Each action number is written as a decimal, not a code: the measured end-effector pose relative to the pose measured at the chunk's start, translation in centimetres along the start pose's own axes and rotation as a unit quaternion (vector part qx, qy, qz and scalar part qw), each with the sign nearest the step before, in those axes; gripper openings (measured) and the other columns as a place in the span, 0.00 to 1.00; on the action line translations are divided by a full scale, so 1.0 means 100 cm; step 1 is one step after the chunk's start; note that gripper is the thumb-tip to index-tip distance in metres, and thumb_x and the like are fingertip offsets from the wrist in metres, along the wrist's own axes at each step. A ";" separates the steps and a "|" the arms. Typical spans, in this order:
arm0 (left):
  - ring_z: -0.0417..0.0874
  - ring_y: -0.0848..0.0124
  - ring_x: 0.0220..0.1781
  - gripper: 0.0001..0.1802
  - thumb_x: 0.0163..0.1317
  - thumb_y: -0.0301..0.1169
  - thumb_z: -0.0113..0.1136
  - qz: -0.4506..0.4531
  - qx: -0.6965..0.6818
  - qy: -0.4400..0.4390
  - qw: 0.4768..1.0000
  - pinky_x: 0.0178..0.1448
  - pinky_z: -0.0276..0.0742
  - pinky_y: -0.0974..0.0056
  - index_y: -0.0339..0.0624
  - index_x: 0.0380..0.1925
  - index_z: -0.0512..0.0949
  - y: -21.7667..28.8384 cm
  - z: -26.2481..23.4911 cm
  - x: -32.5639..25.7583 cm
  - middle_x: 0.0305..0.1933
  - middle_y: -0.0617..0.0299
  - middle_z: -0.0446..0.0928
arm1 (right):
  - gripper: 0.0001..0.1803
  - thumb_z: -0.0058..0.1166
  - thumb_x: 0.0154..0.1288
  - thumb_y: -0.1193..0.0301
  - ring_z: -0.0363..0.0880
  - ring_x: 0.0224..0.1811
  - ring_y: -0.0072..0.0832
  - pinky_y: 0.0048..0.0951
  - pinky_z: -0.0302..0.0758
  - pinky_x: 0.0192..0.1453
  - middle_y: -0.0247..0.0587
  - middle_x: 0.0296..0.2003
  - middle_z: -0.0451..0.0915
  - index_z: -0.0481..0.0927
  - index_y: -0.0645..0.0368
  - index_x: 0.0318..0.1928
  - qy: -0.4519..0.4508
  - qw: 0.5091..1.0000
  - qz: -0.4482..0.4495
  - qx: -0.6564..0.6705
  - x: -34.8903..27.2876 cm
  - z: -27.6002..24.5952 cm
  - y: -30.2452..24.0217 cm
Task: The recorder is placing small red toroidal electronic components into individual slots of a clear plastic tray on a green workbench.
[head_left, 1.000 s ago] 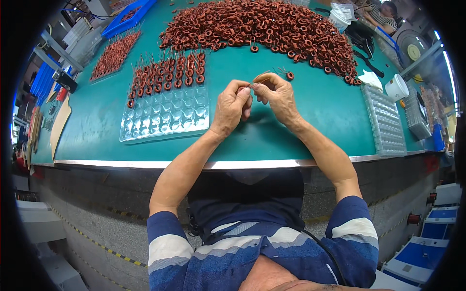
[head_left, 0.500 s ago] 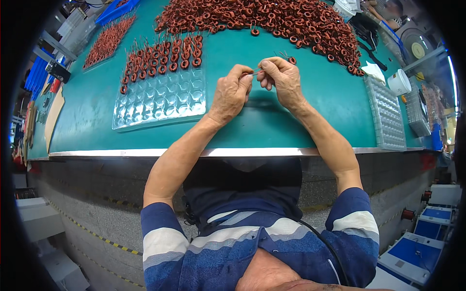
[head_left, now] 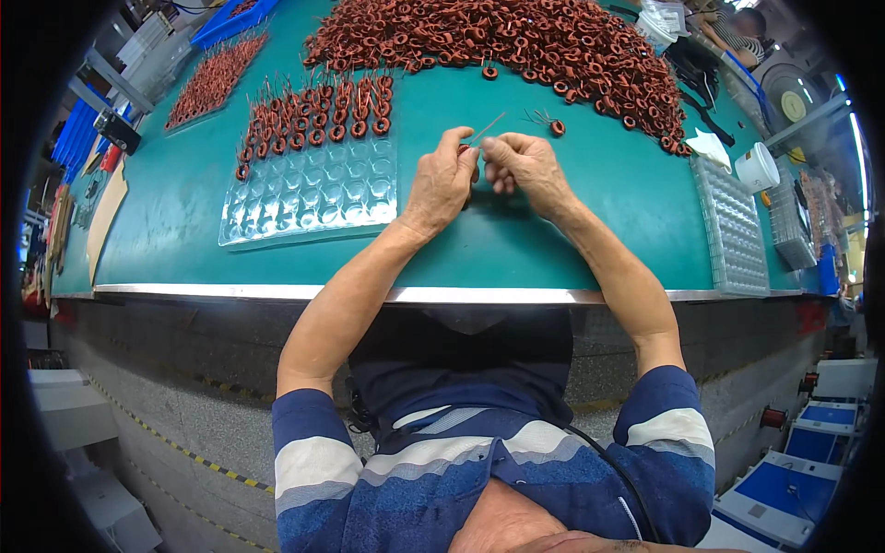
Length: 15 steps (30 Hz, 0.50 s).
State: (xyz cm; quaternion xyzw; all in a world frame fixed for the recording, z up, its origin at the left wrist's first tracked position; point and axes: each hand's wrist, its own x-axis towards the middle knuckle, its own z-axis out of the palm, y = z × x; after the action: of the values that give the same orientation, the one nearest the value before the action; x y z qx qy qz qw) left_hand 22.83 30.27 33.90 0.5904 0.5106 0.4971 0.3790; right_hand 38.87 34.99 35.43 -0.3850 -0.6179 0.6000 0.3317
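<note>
Over the green table, my left hand [head_left: 441, 187] pinches a small ring coil [head_left: 465, 149] wound with reddish copper wire. Fingers hide most of it. A thin wire lead [head_left: 492, 124] sticks up from it, slanting right. My right hand [head_left: 530, 169] is close beside, thumb and forefinger pressed together near the coil; whatever they grip is too small to make out. A single coil [head_left: 557, 128] with loose leads lies beyond my right hand. To the left, a clear plastic tray [head_left: 309, 219] with round pockets has upright coils [head_left: 316, 136] in its far rows.
A large heap of coils [head_left: 516, 41] covers the far table. At far left sit another filled tray [head_left: 217, 81] and a blue bin [head_left: 230, 20]. Stacked clear trays [head_left: 733, 226], a white cup [head_left: 758, 168] and a white cloth [head_left: 710, 150] stand right. Someone sits at the far right.
The wire lead, which ran level between my hands, now points up and to the right. My right hand has shifted slightly down and left.
</note>
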 end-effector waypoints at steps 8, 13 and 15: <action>0.79 0.48 0.37 0.14 0.68 0.29 0.50 0.119 0.095 -0.088 0.984 0.39 0.74 0.53 0.36 0.50 0.67 -0.004 -0.003 0.002 0.35 0.45 0.77 | 0.13 0.56 0.68 0.61 0.72 0.21 0.14 0.14 0.68 0.24 0.29 0.23 0.77 0.78 0.57 0.32 -0.040 0.987 0.073 0.135 0.004 -0.020 0.002; 0.80 0.59 0.31 0.15 0.66 0.30 0.54 0.095 0.087 -0.129 0.983 0.36 0.74 0.58 0.35 0.49 0.68 0.007 -0.009 0.001 0.29 0.52 0.76 | 0.12 0.57 0.67 0.63 0.71 0.20 0.13 0.13 0.67 0.22 0.30 0.23 0.77 0.78 0.58 0.32 -0.091 0.982 0.096 0.133 0.007 -0.032 0.002; 0.79 0.64 0.29 0.15 0.66 0.31 0.56 0.049 0.047 -0.157 0.985 0.35 0.74 0.61 0.35 0.48 0.69 0.008 -0.010 0.001 0.27 0.55 0.75 | 0.12 0.58 0.67 0.62 0.72 0.21 0.14 0.14 0.66 0.23 0.30 0.22 0.77 0.78 0.58 0.32 -0.126 0.978 0.115 0.119 0.008 -0.039 -0.001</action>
State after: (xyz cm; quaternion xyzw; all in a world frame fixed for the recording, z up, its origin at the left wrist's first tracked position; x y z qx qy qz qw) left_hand 22.06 30.13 34.88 0.7022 0.4384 0.3919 0.4014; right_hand 41.88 37.54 35.75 -0.3328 -0.5303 0.7470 0.2237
